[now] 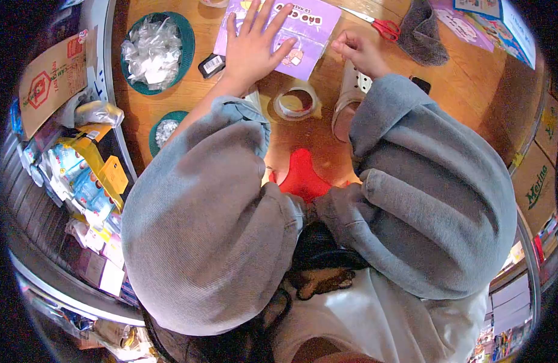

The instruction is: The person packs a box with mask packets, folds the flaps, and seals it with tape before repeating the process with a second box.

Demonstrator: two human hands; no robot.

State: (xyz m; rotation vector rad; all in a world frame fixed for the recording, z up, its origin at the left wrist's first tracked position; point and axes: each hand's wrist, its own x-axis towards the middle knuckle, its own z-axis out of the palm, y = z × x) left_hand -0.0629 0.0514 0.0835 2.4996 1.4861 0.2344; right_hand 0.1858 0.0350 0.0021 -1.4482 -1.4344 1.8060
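Spread flat, my left hand presses on a purple printed packet at the top middle of the wooden table. Just right of the packet, my right hand is raised with its fingers curled and pinched; whatever is between them is too small to make out. Red-handled scissors lie to the right of that hand, beside a dark grey cloth. A roll of tape sits below the packet. A black object with a barcode label lies by my left wrist.
Left, a green tray holds clear plastic bags, and a smaller green dish holds small white pieces. A white perforated object lies under my right forearm. Colourful boxes stand at the upper right. Cardboard boxes flank the table.
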